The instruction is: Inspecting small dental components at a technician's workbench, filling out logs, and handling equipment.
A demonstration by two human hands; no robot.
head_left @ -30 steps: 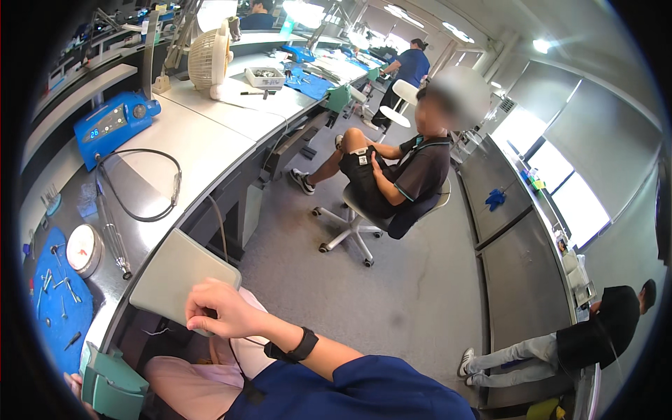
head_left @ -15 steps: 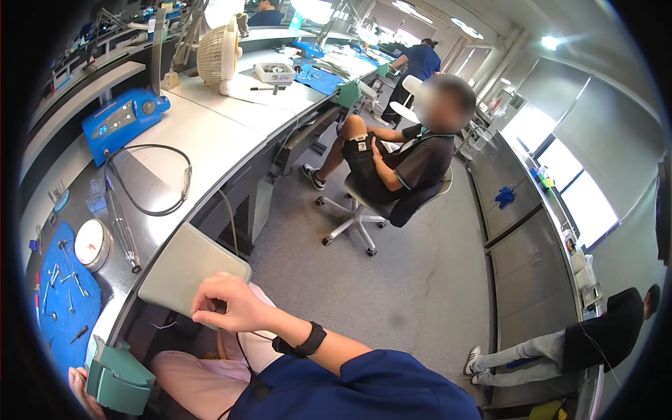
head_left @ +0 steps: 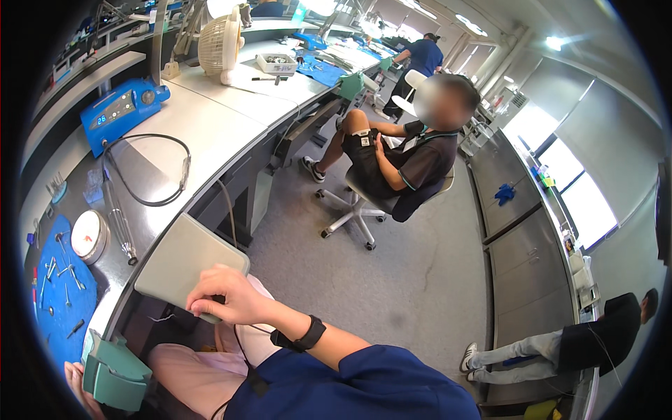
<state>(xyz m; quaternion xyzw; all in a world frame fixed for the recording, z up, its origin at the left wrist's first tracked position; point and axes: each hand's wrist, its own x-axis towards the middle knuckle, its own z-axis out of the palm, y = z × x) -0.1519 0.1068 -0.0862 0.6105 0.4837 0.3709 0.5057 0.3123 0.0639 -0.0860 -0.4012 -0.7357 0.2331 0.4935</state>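
Note:
My right hand (head_left: pixel 225 299) reaches from the lower right, a black band on its wrist. Its fingers curl over the near edge of a flat grey panel (head_left: pixel 183 260) with rounded corners, which juts out from the workbench (head_left: pixel 210 133) edge above my lap. Only a sliver of my left hand (head_left: pixel 72 381) shows at the bottom left, behind a green plastic bracket (head_left: pixel 112 372); its fingers are hidden.
On the bench lie a blue mat with small tools (head_left: pixel 61 297), a round white dial (head_left: pixel 89 236), a black cable loop (head_left: pixel 150 175), a blue box device (head_left: pixel 122 112) and a white fan (head_left: pixel 220 43). One person sits on a swivel chair (head_left: pixel 357 210) in the aisle; another (head_left: pixel 588 343) sits by the right counter.
The view has shifted a little. My right hand stays at the grey panel's near edge, its fingers now curled further over it.

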